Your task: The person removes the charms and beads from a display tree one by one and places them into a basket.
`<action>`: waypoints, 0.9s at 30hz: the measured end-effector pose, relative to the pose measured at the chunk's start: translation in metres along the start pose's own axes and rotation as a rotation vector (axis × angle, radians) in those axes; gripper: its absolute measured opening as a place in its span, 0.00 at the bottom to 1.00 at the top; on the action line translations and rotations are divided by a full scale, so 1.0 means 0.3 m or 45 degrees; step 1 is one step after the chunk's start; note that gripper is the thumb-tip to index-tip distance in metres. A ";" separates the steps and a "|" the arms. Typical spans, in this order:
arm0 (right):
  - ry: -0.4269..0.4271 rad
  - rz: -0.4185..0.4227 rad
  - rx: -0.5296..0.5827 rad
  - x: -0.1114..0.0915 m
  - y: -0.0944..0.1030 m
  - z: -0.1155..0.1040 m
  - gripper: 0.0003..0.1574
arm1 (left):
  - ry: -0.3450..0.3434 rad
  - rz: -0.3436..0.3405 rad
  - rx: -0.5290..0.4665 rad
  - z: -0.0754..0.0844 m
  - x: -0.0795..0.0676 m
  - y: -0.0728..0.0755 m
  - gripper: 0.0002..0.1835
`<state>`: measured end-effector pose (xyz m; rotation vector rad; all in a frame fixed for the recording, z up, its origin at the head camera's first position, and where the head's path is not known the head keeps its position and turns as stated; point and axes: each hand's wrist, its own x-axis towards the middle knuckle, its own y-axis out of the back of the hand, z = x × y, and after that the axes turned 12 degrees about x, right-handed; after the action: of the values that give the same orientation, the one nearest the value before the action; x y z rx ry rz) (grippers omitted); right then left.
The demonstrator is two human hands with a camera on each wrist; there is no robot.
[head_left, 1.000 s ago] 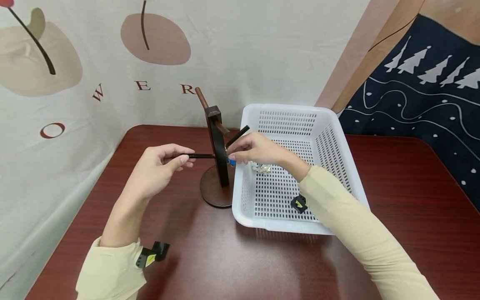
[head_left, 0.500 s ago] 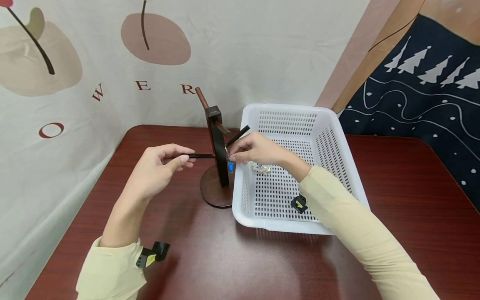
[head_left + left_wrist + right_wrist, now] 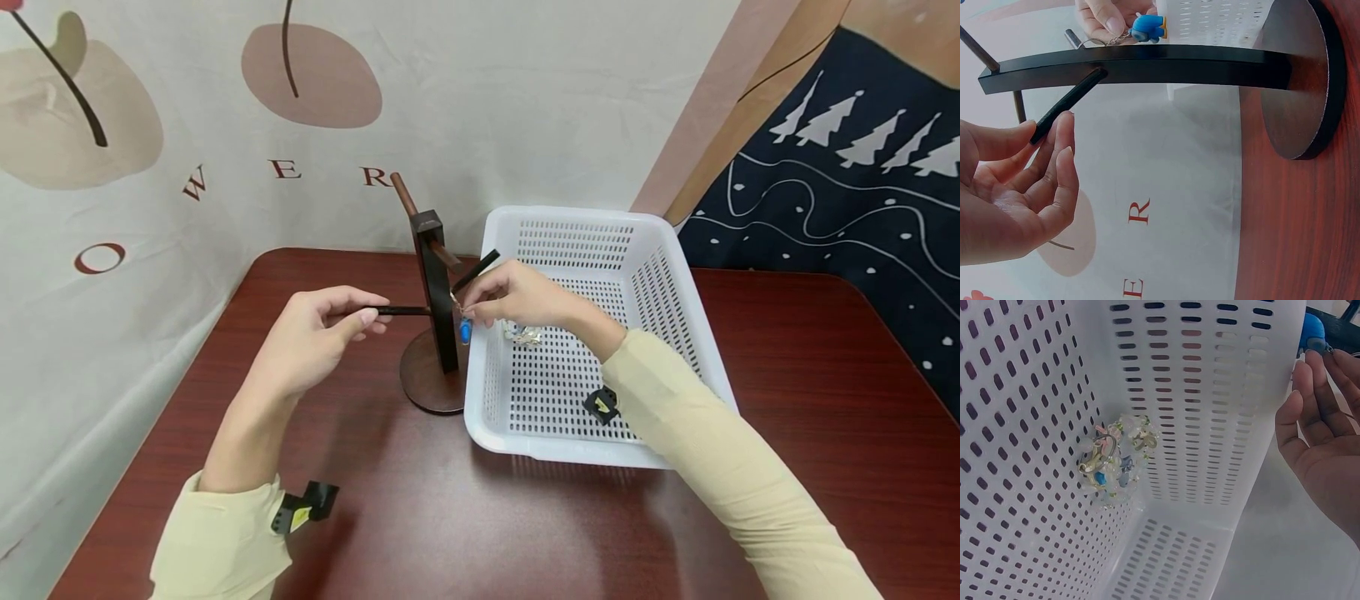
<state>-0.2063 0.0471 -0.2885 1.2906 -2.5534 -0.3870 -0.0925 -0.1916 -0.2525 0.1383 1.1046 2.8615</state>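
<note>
A dark wooden stand (image 3: 438, 308) with several pegs rises from a round base. My left hand (image 3: 311, 337) pinches the end of its left peg (image 3: 1067, 105) between thumb and fingers. On the stand's other side my right hand (image 3: 521, 296) pinches the chain of a keychain with a blue figure (image 3: 466, 332). In the left wrist view the keychain's blue figure (image 3: 1147, 28) has yellow ends, and its ring lies at a peg (image 3: 1073, 39). Whether the ring is fully around that peg, I cannot tell. In the right wrist view the stand is mostly hidden.
A white perforated basket (image 3: 600, 454) stands right beside the stand, under my right forearm. Inside it lies a small heap of clear-wrapped trinkets (image 3: 1113, 459). The reddish-brown table (image 3: 390, 517) meets a printed cloth (image 3: 525, 100) at the back.
My right hand has shifted slightly right, away from the stand. The blue figure, partly covered by the fingers at first, now hangs below them. The left hand has stayed on its peg.
</note>
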 end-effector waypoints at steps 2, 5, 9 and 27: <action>-0.005 0.002 0.004 -0.003 0.006 -0.005 0.06 | -0.001 0.001 0.001 0.000 0.000 0.001 0.11; -0.004 0.011 -0.002 -0.006 0.016 -0.011 0.06 | -0.002 0.003 0.011 -0.001 0.003 0.000 0.11; -0.027 0.040 -0.018 -0.013 0.030 -0.026 0.07 | -0.004 0.003 0.031 -0.001 0.006 -0.003 0.10; -0.002 0.118 0.067 -0.061 0.118 -0.085 0.07 | 0.002 -0.009 0.023 0.001 0.005 -0.001 0.11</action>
<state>-0.2133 0.0790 -0.2544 1.1846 -2.6290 -0.3044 -0.0939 -0.1910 -0.2525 0.1330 1.1288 2.8465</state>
